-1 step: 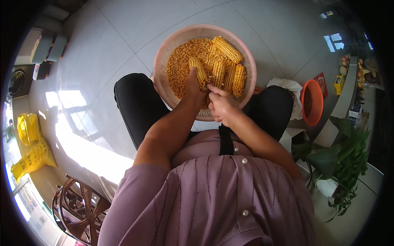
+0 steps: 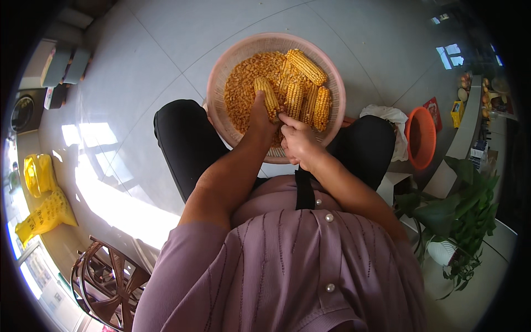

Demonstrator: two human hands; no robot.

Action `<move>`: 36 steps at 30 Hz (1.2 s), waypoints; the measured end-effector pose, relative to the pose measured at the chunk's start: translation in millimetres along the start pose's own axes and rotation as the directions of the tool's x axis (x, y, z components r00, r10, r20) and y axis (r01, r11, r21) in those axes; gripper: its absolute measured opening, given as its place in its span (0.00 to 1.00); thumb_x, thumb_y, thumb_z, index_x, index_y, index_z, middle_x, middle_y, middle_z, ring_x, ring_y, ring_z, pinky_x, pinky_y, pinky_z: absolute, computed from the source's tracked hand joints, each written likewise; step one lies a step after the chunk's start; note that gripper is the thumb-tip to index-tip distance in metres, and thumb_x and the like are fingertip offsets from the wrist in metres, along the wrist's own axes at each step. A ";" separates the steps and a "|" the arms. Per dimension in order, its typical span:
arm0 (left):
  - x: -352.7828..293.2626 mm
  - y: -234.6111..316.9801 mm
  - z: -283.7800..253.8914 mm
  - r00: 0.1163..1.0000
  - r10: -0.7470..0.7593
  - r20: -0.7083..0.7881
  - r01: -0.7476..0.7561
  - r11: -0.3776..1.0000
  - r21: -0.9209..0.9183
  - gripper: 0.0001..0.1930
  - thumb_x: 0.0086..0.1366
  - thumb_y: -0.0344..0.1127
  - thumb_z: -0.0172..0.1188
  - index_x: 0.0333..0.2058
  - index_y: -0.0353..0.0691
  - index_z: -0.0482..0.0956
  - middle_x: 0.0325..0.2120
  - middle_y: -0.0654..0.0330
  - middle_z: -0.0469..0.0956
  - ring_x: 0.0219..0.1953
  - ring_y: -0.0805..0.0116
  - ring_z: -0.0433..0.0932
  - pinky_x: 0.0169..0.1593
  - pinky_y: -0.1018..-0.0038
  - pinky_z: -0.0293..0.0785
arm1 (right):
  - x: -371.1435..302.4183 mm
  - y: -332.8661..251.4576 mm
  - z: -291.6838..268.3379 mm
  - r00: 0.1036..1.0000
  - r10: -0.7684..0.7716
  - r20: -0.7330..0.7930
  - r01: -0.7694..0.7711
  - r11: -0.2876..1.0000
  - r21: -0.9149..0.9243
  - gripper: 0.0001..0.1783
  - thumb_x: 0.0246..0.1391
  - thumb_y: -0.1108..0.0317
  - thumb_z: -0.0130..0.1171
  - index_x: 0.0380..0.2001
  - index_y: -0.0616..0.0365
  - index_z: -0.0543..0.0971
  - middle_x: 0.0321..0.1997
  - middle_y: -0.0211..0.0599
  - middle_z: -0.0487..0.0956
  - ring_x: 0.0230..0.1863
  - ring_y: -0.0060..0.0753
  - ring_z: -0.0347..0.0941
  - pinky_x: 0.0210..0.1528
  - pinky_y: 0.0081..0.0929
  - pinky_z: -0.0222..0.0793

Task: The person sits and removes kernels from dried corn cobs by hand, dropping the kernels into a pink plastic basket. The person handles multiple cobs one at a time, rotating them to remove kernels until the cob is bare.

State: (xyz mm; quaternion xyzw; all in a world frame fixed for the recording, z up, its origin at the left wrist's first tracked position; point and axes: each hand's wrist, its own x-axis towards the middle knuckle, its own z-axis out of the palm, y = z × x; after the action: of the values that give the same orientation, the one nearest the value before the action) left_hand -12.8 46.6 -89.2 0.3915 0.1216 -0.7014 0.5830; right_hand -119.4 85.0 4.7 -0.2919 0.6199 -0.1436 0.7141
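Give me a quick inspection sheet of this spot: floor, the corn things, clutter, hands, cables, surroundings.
Surface: pale tiled floor, sunlit patch at left.
Job's things: pink basket on the lap, holding loose kernels and several corn cobs.
Clutter: orange basket, white bag, yellow bags.
Hands: left hand grips a cob; right hand touches that cob's near end.
Cables: nothing seen.
Surroundings: potted plant, wooden chair.

Basket (image 2: 221,72) on the lap, between the knees. In it: loose kernels (image 2: 243,88) at left, 4 cobs (image 2: 307,91) at right, 1 cob (image 2: 268,97) between, under the left hand (image 2: 260,119). Right hand (image 2: 298,141) just beside, at the near rim. Bucket (image 2: 420,138) and potted plant (image 2: 459,210) on the floor, far right. Bags (image 2: 44,199) far left.
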 end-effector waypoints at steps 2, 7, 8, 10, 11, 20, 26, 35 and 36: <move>8.9 0.6 -7.0 1.000 -0.010 -0.025 0.011 0.999 0.046 0.21 0.75 0.54 0.43 0.46 0.40 0.69 0.27 0.54 0.73 0.24 0.63 0.72 0.28 0.67 0.74 | 18.5 19.7 -3.8 0.961 -0.275 -0.040 0.242 0.899 -0.365 0.26 0.67 0.65 0.44 0.67 0.53 0.67 0.28 0.43 0.76 0.19 0.35 0.69 0.22 0.32 0.65; 0.7 -0.1 -5.9 1.000 -0.023 -0.012 0.024 1.000 0.018 0.22 0.74 0.55 0.43 0.43 0.41 0.72 0.28 0.54 0.75 0.27 0.61 0.74 0.33 0.63 0.76 | 35.1 27.2 4.0 0.779 -0.627 0.007 0.450 0.551 -0.702 0.24 0.63 0.67 0.46 0.60 0.60 0.73 0.38 0.59 0.81 0.39 0.55 0.79 0.45 0.42 0.73; -3.1 -0.5 -1.1 1.000 -0.012 -0.004 0.012 1.000 0.028 0.22 0.74 0.55 0.43 0.43 0.41 0.72 0.29 0.55 0.75 0.28 0.60 0.75 0.34 0.62 0.76 | 40.1 29.3 2.4 0.720 -0.694 0.013 0.501 0.507 -0.702 0.24 0.63 0.66 0.46 0.61 0.59 0.73 0.33 0.56 0.82 0.32 0.55 0.80 0.38 0.47 0.76; -0.9 2.9 -5.8 1.000 -0.008 0.002 0.008 0.999 0.033 0.22 0.74 0.55 0.42 0.45 0.41 0.73 0.31 0.54 0.77 0.31 0.59 0.76 0.38 0.60 0.77 | 32.7 11.5 2.4 0.967 -0.240 -0.084 0.194 0.909 -0.368 0.24 0.65 0.64 0.45 0.63 0.53 0.72 0.27 0.46 0.79 0.22 0.44 0.75 0.25 0.41 0.72; 0.3 2.3 -5.6 1.000 -0.011 0.011 0.010 0.999 0.035 0.23 0.75 0.55 0.42 0.46 0.41 0.74 0.32 0.54 0.77 0.32 0.58 0.77 0.40 0.59 0.77 | 29.4 5.0 1.7 0.992 -0.105 -0.067 0.086 0.967 -0.240 0.24 0.66 0.63 0.45 0.64 0.51 0.71 0.25 0.41 0.77 0.19 0.38 0.72 0.21 0.38 0.68; 10.1 5.1 -9.8 0.989 -0.046 0.138 0.043 0.999 0.020 0.24 0.75 0.54 0.41 0.50 0.40 0.74 0.38 0.51 0.79 0.36 0.54 0.79 0.42 0.56 0.79 | 25.1 -1.2 0.2 0.936 -0.337 -0.099 0.255 0.847 -0.467 0.24 0.59 0.65 0.53 0.58 0.60 0.75 0.35 0.54 0.82 0.29 0.44 0.79 0.35 0.36 0.74; 23.2 14.0 -6.6 0.991 -0.101 -0.084 0.111 0.987 0.116 0.21 0.72 0.55 0.47 0.46 0.42 0.73 0.32 0.52 0.77 0.27 0.55 0.77 0.32 0.59 0.78 | 17.4 23.0 -14.1 0.751 -0.659 0.035 0.440 0.461 -0.771 0.24 0.61 0.64 0.52 0.59 0.59 0.74 0.32 0.55 0.82 0.33 0.51 0.81 0.39 0.42 0.75; 22.0 2.8 -8.2 0.992 0.034 -0.120 -0.008 0.978 0.208 0.23 0.72 0.59 0.46 0.43 0.41 0.70 0.25 0.51 0.72 0.22 0.60 0.72 0.25 0.62 0.74 | 0.2 -16.1 5.3 0.861 -0.503 0.081 0.265 0.306 -0.914 0.20 0.61 0.63 0.47 0.51 0.58 0.79 0.29 0.49 0.82 0.34 0.54 0.80 0.38 0.48 0.73; 26.7 2.4 -11.7 0.992 -0.001 -0.130 0.025 0.983 0.184 0.24 0.72 0.59 0.46 0.43 0.40 0.70 0.25 0.52 0.72 0.21 0.60 0.71 0.24 0.62 0.74 | 1.6 -16.8 6.5 0.865 -0.495 0.087 0.258 0.288 -0.922 0.19 0.60 0.63 0.47 0.50 0.57 0.79 0.29 0.49 0.82 0.34 0.54 0.80 0.38 0.48 0.73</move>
State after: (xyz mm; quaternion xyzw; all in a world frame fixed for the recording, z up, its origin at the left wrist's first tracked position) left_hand -6.2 34.0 -114.8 0.4879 0.0956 -0.6867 0.5304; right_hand -110.2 72.4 13.8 -0.7543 0.5799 0.0247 0.3069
